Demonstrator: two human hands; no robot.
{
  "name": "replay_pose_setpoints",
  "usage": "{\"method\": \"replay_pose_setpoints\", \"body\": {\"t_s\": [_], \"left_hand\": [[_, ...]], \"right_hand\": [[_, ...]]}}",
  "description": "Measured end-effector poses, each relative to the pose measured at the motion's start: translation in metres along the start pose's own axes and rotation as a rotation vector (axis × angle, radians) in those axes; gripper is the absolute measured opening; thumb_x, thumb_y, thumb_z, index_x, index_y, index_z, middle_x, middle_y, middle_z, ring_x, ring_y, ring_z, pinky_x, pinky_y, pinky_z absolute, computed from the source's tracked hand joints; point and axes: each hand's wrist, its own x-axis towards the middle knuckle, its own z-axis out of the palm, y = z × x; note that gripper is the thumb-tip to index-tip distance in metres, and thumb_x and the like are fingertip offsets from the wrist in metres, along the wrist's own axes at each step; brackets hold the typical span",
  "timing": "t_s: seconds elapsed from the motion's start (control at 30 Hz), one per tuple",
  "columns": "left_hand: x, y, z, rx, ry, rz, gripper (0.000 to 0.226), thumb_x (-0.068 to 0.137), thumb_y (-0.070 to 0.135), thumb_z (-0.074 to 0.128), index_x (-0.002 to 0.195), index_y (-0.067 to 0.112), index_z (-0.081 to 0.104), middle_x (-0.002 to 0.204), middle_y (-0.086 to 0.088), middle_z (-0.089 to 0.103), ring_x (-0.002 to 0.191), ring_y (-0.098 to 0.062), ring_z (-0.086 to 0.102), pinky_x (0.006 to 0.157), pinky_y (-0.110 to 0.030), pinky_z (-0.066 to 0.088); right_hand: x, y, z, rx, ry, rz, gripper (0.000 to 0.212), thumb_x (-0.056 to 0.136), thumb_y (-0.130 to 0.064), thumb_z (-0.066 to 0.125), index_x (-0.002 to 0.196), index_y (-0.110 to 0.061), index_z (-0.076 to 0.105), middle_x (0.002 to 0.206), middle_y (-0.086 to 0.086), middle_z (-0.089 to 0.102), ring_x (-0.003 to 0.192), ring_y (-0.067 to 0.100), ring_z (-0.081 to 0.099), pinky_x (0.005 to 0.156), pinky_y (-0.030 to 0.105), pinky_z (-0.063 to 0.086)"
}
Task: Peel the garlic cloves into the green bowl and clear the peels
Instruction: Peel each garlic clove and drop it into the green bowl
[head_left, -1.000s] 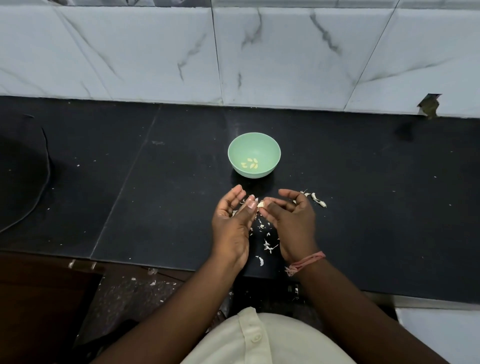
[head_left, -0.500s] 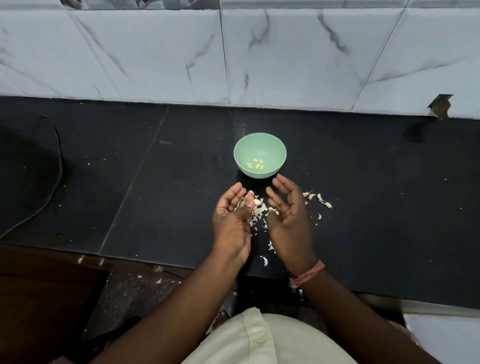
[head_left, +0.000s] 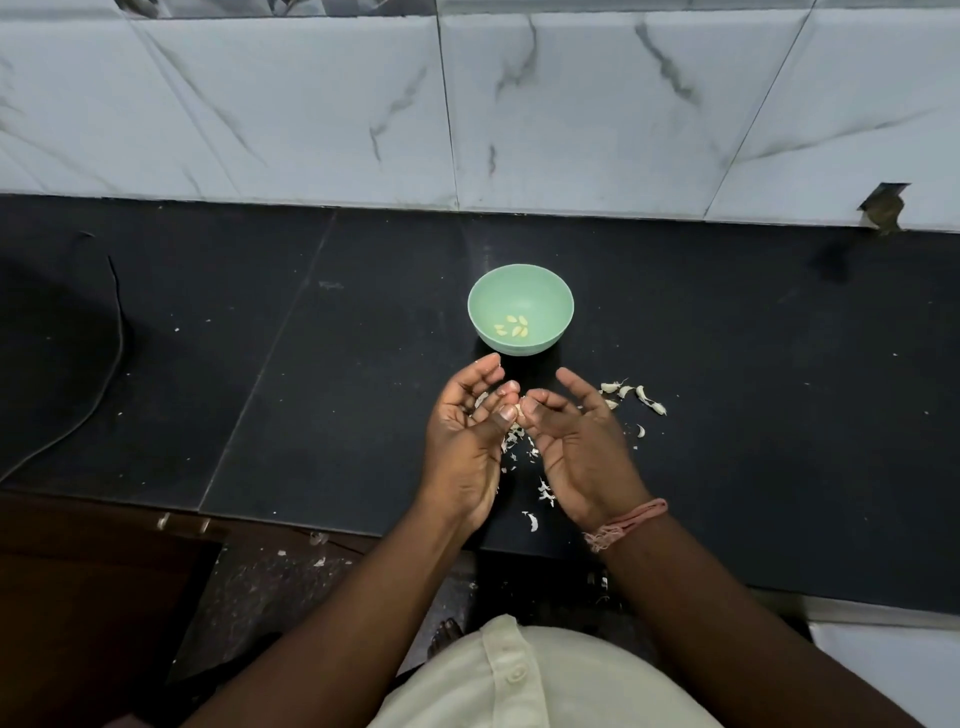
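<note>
Mid-frame, left hand (head_left: 462, 441) and right hand (head_left: 576, 441) pinch one garlic clove (head_left: 519, 409) between thumbs, low over the counter (head_left: 727, 467) so peels (head_left: 524, 447) drop below. Green bowl (head_left: 545, 291) sits just above, within reach, holding peeled cloves (head_left: 513, 327).

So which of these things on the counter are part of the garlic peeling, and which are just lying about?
Part of the job:
- green bowl holding peeled cloves
- clove pinched between left hand and right hand
- unpeeled cloves
- loose peels

Just lying about:
- black cable
- wrist thread
</note>
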Motion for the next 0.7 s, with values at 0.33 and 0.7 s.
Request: {"method": "replay_pose_setpoints", "body": {"t_s": [0.33,0.7], "left_hand": [[0.003,0.011,-0.003,-0.087,-0.141,-0.057,0.055,0.075,-0.014,0.060,0.124,0.009,0.060,0.112,-0.006,0.067,0.099,-0.009,0.065,0.085,-0.019,0.054],[0.003,0.010,-0.001,-0.319,-0.007,-0.152,0.053,0.074,-0.019,0.051,0.119,0.007,0.062,0.105,-0.012,0.064,0.094,-0.013,0.071,0.081,-0.020,0.057]], "right_hand": [[-0.007,-0.006,0.008,0.081,-0.017,0.173,0.041,0.092,0.014,0.055,0.130,0.001,0.047,0.083,0.013,0.072,0.076,0.016,0.075,0.066,0.024,0.060],[-0.006,-0.007,0.004,-0.462,-0.038,-0.279,0.040,0.088,0.022,0.040,0.102,-0.003,0.068,0.101,0.016,0.072,0.094,0.025,0.069,0.082,0.034,0.060]]}}
